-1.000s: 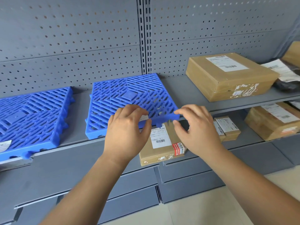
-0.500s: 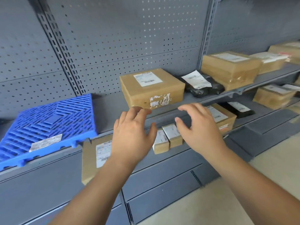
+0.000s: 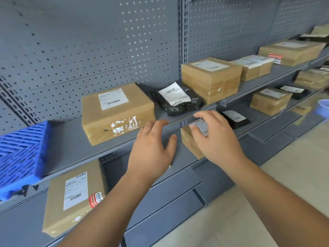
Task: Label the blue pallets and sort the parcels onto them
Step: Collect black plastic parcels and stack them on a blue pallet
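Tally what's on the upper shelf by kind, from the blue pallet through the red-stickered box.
Blue pallet: 1
Cardboard boxes: 4
Black poly bag: 1
Total: 6
Farther right is too blurred to count.

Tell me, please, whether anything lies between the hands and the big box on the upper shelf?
Nothing visible does: the left hand and right hand are open just short of the box, with only bare shelf between.
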`<state>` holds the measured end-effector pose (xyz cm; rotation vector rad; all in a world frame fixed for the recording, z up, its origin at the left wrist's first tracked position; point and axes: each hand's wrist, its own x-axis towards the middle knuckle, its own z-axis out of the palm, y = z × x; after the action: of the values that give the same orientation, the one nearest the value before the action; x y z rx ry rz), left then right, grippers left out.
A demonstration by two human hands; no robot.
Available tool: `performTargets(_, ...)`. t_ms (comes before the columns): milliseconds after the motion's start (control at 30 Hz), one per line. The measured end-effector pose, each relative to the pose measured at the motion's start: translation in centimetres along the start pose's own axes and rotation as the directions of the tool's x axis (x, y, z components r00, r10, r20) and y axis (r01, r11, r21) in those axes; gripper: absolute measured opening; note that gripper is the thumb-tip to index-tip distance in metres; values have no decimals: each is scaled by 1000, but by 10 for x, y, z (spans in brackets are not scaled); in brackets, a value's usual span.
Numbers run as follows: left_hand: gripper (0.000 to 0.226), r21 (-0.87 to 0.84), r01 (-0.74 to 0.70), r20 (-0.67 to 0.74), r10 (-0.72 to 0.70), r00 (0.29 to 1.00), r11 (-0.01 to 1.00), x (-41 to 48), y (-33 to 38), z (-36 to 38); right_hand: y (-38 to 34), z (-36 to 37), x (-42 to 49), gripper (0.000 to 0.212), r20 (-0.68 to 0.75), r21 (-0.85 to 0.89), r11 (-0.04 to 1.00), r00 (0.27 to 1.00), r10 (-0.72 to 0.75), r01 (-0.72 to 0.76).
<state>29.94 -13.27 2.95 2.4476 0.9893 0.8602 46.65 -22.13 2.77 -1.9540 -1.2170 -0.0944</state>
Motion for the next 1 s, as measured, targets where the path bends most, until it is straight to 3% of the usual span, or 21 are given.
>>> performTargets(400, 41, -198, 52, 27, -48, 998, 979, 120, -8, 66, 37, 29, 118, 29, 38, -43, 998, 998, 55, -53)
performTargets(767, 55, -130, 275, 61, -269, 961, 952, 184, -22, 106, 65, 70, 200, 34, 218, -30, 997, 974, 69, -64)
performTargets(1000, 64, -170, 496, 140, -477, 868, 852, 209, -21, 126, 84, 86, 228, 35, 333, -13, 998, 941, 60, -59)
